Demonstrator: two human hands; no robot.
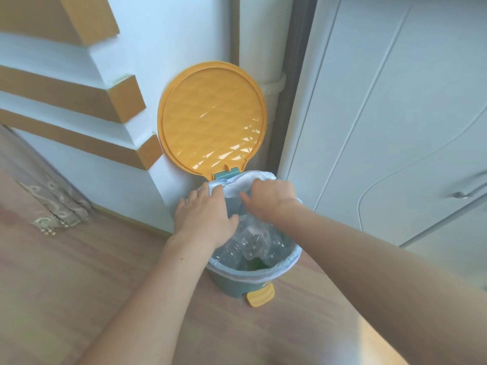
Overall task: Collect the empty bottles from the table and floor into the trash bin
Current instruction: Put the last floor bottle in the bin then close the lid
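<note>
Wooden floor (79,272), open trash bin (232,283), clear bottles (253,246) inside

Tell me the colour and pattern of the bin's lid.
Orange-yellow lid, with an embossed diamond pattern; clearest in the head view.

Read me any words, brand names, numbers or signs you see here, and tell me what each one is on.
No readable text anywhere in this view.
Clear bottles in the trash bin: any labels too blurred to read.
Orange lid: only a moulded diamond pattern, no lettering.
Small orange mark near the pedal: too small to tell if it is writing.
</note>
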